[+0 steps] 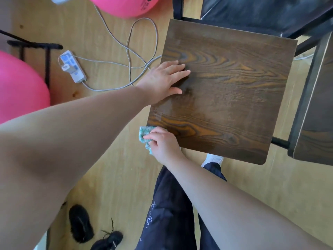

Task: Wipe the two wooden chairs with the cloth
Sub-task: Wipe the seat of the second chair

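Head view puts you right over the first chair (pixel 225 91), its dark wooden seat filling the middle. Your right hand (pixel 163 144) pinches the teal cloth (pixel 145 135) at the seat's near left corner, fingers curled round the wad, part of it hanging off the edge. Your left hand (pixel 162 80) lies flat on the seat's left edge, fingers (pixel 178 68) straight and spread, bracing it. Both arms reach forward, the left long and nearly straight. To do this well, I'd say flatten the cloth under your palm, sweep along the grain in overlapping passes, and lift the bracing hand to cover its patch. The second chair (pixel 317 123) stands just beside, at the right.
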### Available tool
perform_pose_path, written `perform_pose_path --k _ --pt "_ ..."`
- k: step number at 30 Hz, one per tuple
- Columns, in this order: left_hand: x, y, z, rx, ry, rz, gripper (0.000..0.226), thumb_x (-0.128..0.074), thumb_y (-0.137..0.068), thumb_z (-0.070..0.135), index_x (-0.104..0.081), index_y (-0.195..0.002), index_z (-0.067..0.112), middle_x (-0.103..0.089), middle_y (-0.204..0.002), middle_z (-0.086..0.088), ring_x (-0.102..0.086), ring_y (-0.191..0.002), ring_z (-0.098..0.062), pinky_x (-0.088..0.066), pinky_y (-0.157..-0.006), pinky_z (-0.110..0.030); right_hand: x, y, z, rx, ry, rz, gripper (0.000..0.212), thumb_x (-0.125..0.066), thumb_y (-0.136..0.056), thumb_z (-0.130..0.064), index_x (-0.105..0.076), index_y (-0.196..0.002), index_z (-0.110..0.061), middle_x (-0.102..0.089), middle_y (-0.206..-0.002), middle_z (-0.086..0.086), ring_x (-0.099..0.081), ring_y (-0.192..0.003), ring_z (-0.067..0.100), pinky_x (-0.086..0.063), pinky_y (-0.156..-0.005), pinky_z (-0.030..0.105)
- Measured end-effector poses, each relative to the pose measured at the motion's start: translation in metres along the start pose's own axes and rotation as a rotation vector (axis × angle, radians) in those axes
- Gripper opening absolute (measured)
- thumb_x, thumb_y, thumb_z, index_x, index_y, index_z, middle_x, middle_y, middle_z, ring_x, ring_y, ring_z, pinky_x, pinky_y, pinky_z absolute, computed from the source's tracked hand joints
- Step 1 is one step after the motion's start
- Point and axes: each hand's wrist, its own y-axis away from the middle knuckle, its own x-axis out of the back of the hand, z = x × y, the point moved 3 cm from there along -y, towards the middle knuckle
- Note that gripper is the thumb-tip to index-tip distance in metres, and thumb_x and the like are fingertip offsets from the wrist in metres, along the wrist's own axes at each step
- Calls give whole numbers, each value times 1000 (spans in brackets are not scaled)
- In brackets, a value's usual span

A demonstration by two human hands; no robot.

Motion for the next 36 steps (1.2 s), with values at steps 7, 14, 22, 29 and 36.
perform_pose_path --k 7,14,22,29,36 --pt "-2 17 -15 35 -18 -25 64 -45 -102 47 -22 -158 27 -25 -164 2 -14 -153 -21 -17 -122 -42 -8 -2 -9 43 49 -48 28 -61 -86 2 -77 -105 -10 -67 -108 5 -60 -98 25 -46 -87 30" --pt "-6 38 -21 86 4 -28 65 -46 -102 46 -20 -158 26 -20 -165 1 -11 -153 -21 -19 -119 -41 -19 -6 -19 63 36 -217 29 -58 -89 2 -76 -107 -10 -67 -111 4 -60 -100 21 -47 -89 27" --pt "-2 68 -21 209 179 2 63 -52 -100 43 -29 -156 24 -31 -161 -3 -23 -148 -27 -28 -115 -44 26 18 -7 -222 -159 -393 26 -62 -90 -5 -77 -106 -19 -63 -103 -12 -59 -99 7 -47 -88 19" --pt "14 82 9 331 277 3 57 -50 -101 42 -35 -153 25 -41 -154 -4 -32 -140 -29 -35 -112 -45 114 37 8 -458 -509 -117 32 -65 -91 -4 -75 -100 -33 -72 -108 -7 -68 -103 14 -56 -85 26" --pt "41 50 83 578 766 90 46 -57 -99 41 -51 -142 27 -63 -121 6 -59 -115 -15 -41 -92 -23 232 23 10 -469 -437 382 17 -68 -93 -24 -68 -108 -32 -69 -102 -18 -67 -98 5 -57 -86 26"
